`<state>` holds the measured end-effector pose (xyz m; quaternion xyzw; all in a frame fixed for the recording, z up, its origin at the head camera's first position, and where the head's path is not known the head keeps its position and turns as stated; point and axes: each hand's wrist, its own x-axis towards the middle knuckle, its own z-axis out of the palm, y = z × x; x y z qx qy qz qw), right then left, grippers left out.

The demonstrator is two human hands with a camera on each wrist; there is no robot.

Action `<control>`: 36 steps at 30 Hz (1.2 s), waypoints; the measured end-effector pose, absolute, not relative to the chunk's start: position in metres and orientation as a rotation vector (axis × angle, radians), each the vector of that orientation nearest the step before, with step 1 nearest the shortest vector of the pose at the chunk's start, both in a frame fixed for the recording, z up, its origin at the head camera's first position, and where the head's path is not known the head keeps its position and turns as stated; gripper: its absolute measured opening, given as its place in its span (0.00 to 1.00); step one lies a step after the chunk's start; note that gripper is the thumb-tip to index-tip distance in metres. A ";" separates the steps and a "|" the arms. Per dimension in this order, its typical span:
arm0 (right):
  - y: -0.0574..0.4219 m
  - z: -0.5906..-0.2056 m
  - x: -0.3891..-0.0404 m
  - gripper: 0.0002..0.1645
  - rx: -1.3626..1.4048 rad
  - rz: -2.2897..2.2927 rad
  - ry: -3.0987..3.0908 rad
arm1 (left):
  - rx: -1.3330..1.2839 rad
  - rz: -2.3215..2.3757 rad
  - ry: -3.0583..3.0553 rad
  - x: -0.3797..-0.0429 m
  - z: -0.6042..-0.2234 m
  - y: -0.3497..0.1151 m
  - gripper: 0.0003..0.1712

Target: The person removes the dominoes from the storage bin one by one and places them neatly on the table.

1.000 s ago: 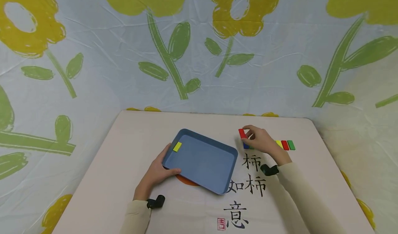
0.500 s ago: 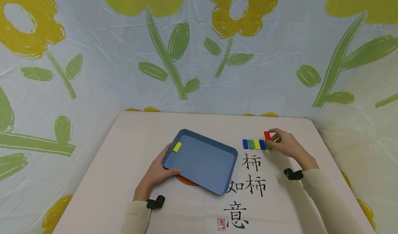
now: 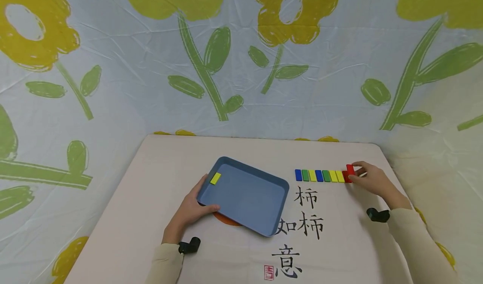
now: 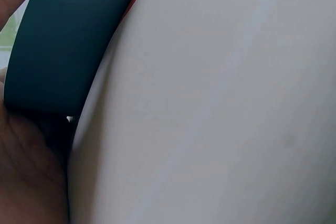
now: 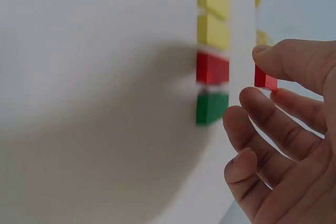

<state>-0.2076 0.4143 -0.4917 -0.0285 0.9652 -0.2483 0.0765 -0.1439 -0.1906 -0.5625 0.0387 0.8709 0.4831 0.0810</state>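
Note:
My right hand point(image 3: 371, 179) pinches a small red block point(image 3: 350, 168) between thumb and fingers, raised over the right end of a row of coloured blocks. In the right wrist view, a red block point(image 5: 210, 68) and a green block point(image 5: 211, 108) end that row, with the held one apart from them. My left hand point(image 3: 190, 207) grips the lower left corner of a blue-grey tray point(image 3: 245, 196), thumb over its rim. One yellow block point(image 3: 215, 178) lies inside the tray, near its left wall. The tray's dark side wall point(image 4: 58, 45) fills the upper left of the left wrist view.
Several blue, green and yellow blocks, such as the leftmost blue block point(image 3: 298, 175), lie side by side on the pale tablecloth point(image 3: 166, 162). Black written characters point(image 3: 288, 261) are printed on it below the row. A flowered cloth backdrop point(image 3: 320, 78) stands behind the table.
My right hand has carried the red block rightward along the row, from above its left end to its right end. The left hand and the tray stay put.

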 end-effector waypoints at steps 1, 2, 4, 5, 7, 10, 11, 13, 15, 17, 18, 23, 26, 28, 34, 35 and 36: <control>0.421 -0.493 -0.207 0.37 -0.072 -0.737 2.890 | 0.117 1.443 2.603 -0.144 -0.563 -0.191 0.67; 0.427 -0.495 -0.206 0.37 -0.060 -0.727 2.888 | 0.117 1.443 2.602 -0.144 -0.563 -0.190 0.67; 0.438 -0.498 -0.205 0.37 -0.044 -0.707 2.890 | 0.115 1.444 2.601 -0.144 -0.562 -0.190 0.67; 0.443 -0.499 -0.204 0.37 -0.038 -0.701 2.889 | 0.116 1.446 2.601 -0.143 -0.562 -0.190 0.67; 0.450 -0.501 -0.203 0.37 -0.031 -0.699 2.876 | 0.116 1.448 2.601 -0.143 -0.562 -0.190 0.67; 0.455 -0.502 -0.200 0.37 -0.016 -0.697 2.860 | 0.119 1.452 2.601 -0.143 -0.562 -0.190 0.67; 0.456 -0.502 -0.200 0.37 -0.010 -0.699 2.853 | 0.121 1.455 2.599 -0.143 -0.562 -0.190 0.67; 0.457 -0.503 -0.200 0.37 -0.006 -0.702 2.846 | 0.119 1.458 2.592 -0.143 -0.562 -0.190 0.67; 0.459 -0.504 -0.200 0.36 -0.012 -0.704 2.848 | 0.120 1.459 2.588 -0.143 -0.562 -0.190 0.66; 0.460 -0.505 -0.201 0.36 -0.023 -0.698 2.854 | 0.122 1.459 2.585 -0.143 -0.561 -0.190 0.66; 0.460 -0.506 -0.201 0.36 -0.024 -0.690 2.858 | 0.124 1.459 2.585 -0.143 -0.561 -0.190 0.66; 0.464 -0.510 -0.204 0.35 -0.030 -0.678 2.866 | 0.135 1.454 2.596 -0.143 -0.561 -0.189 0.67; 0.465 -0.510 -0.204 0.37 -0.023 -0.680 2.864 | 0.137 1.453 2.600 -0.143 -0.562 -0.189 0.67; 0.464 -0.510 -0.204 0.39 -0.012 -0.683 2.868 | 0.135 1.454 2.597 -0.143 -0.562 -0.189 0.67; 0.447 -0.504 -0.207 0.42 -0.058 -0.714 2.944 | 0.127 1.454 2.596 -0.143 -0.562 -0.190 0.67; 0.441 -0.502 -0.209 0.42 -0.081 -0.723 2.960 | 0.125 1.455 2.597 -0.143 -0.562 -0.190 0.67; 0.433 -0.499 -0.211 0.42 -0.103 -0.730 2.974 | 0.123 1.455 2.599 -0.143 -0.562 -0.190 0.67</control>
